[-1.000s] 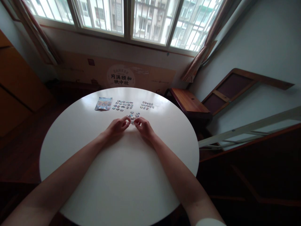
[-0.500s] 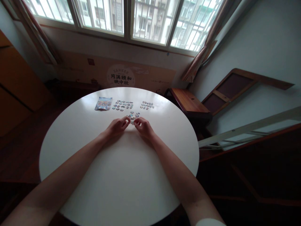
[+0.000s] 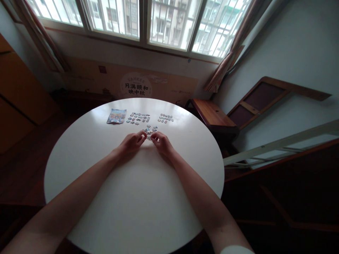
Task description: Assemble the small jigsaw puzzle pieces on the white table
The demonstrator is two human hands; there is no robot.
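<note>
Both my hands rest on the round white table [image 3: 132,197], fingertips meeting over a small cluster of jigsaw pieces [image 3: 150,131]. My left hand [image 3: 134,141] is curled, its thumb and forefinger pinched at the cluster's left edge. My right hand [image 3: 162,143] is curled too, its fingertips pinched on pieces at the cluster's right side. Which piece each hand holds is too small to make out. Farther back lie two loose groups of puzzle pieces, one [image 3: 138,118] in the middle and one [image 3: 165,118] to the right.
A small printed puzzle picture or bag [image 3: 116,116] lies at the table's far left. A cardboard box [image 3: 135,84] stands under the window. A wooden chair [image 3: 212,114] is at the right, with wooden frames [image 3: 265,98] leaning on the wall.
</note>
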